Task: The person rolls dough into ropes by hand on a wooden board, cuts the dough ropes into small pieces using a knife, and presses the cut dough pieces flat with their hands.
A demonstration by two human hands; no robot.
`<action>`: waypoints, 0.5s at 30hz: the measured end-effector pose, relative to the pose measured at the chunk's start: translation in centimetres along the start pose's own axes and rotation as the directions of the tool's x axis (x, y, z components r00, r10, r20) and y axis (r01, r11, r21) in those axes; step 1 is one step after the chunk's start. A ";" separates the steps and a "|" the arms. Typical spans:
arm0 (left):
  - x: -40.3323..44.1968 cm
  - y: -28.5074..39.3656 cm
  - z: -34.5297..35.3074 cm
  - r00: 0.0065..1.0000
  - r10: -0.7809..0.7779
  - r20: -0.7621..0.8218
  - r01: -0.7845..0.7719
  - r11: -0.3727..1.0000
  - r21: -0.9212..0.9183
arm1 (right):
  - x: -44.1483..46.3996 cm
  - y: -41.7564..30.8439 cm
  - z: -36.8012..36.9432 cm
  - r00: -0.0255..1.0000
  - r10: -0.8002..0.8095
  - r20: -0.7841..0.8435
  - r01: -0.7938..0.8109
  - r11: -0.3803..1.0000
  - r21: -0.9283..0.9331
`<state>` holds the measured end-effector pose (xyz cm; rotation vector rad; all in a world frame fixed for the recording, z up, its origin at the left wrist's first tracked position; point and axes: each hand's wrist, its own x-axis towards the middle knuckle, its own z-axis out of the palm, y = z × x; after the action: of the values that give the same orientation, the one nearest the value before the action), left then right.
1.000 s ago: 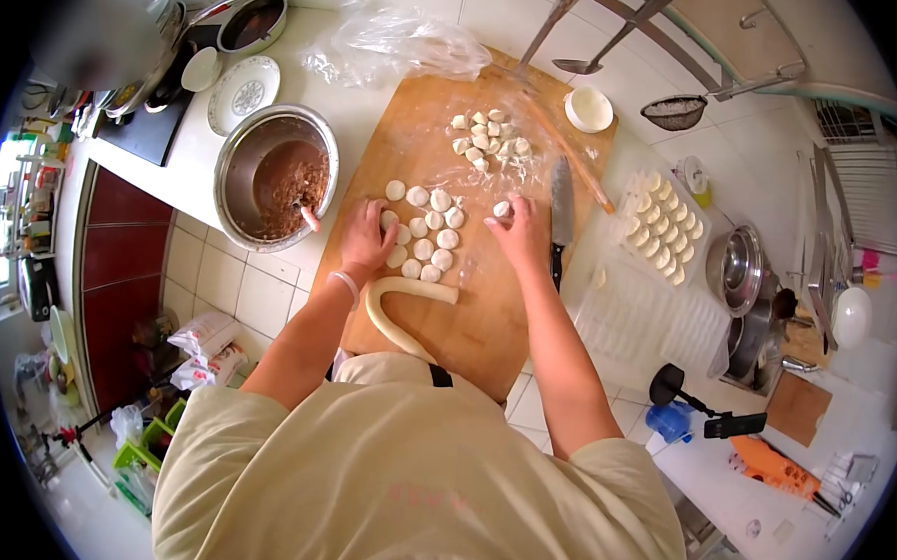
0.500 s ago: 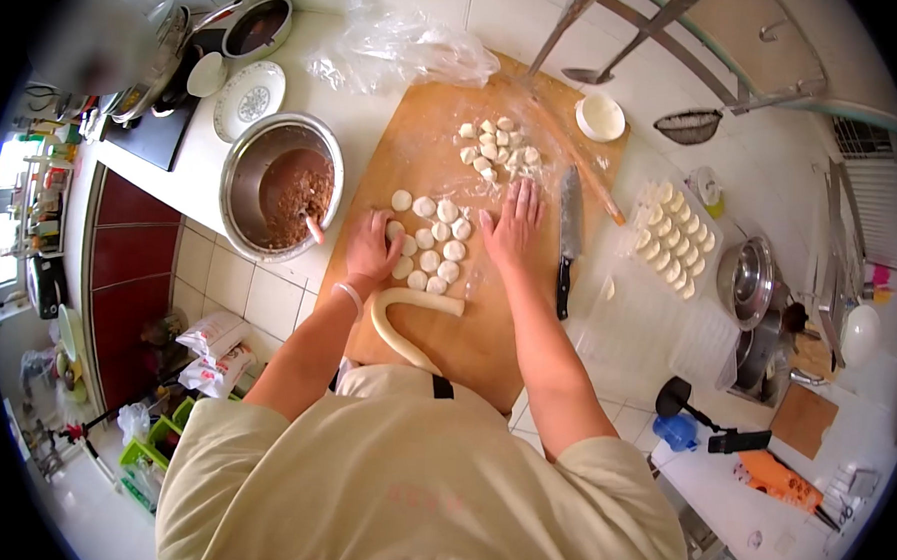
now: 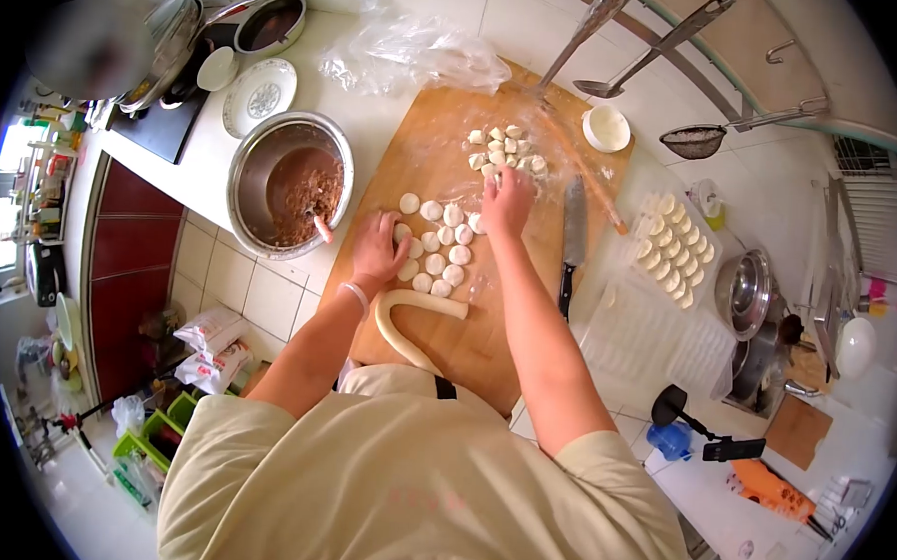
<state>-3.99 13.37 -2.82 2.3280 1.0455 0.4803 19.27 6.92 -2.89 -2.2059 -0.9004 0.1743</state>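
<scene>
Flattened dough discs (image 3: 435, 264) lie in a group on the wooden board (image 3: 506, 328). My left hand (image 3: 378, 249) rests at the group's left edge, fingers spread out and partly over one disc. Farther up the board, my right hand (image 3: 510, 201) reaches into the cut dough pieces (image 3: 515, 146). Its fingers are pinched together at the near edge of that pile, apparently around one small piece, mostly hidden. A curved rope of dough (image 3: 395, 323) lies between my forearms. To the right of my right hand is a knife (image 3: 573, 235) with a black handle.
A metal bowl of brownish filling (image 3: 307, 189) stands left of the board. A rolling pin (image 3: 583, 171) lies along the board's right side, near a small white bowl (image 3: 605, 129). Dumplings (image 3: 673, 252) sit in a clear plastic tray (image 3: 656, 339) farther right.
My right hand has lifted from lying flat beside the knife and moved up and left to the cut pieces, fingers drawn together. Another disc shows at the group's right edge. My left hand stays put.
</scene>
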 end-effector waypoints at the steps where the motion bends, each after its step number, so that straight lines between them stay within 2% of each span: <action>1: 0.1 -0.1 0.1 1.000 0.005 0.004 -0.005 1.000 -0.005 | 0.9 0.7 0.0 0.993 0.016 0.121 -0.004 0.995 -0.098; 5: -0.2 -0.1 0.0 1.000 0.000 -0.001 0.000 1.000 -0.011 | 0.2 3.5 -0.7 0.989 -0.087 0.117 0.108 0.977 -0.181; 8: -0.2 0.1 -0.1 0.999 -0.039 0.026 0.040 0.999 -0.033 | -0.9 4.1 -2.7 0.986 -0.150 0.076 0.161 0.974 -0.161; 10: -0.2 0.1 -0.2 0.999 -0.035 0.022 0.036 0.999 -0.022 | -1.1 4.4 -3.5 0.979 -0.204 -0.006 0.202 0.974 -0.101; 11: -0.2 0.1 -0.2 1.000 -0.027 0.013 0.028 1.000 -0.009 | -1.4 4.3 -3.8 0.980 -0.201 -0.011 0.199 0.975 -0.104; 13: -0.2 -0.1 -0.1 1.000 -0.002 0.004 0.002 1.000 -0.015 | -2.2 5.2 -3.9 0.983 -0.136 0.125 0.147 0.986 -0.083; 15: -0.2 -0.1 0.0 1.000 0.020 -0.003 -0.020 0.999 -0.025 | -3.0 5.9 -4.5 0.986 -0.094 0.135 0.099 0.994 -0.033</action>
<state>-4.16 13.29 -2.92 2.3182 1.0129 0.5019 21.92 -0.52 -4.08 -2.2018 -1.0911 0.2626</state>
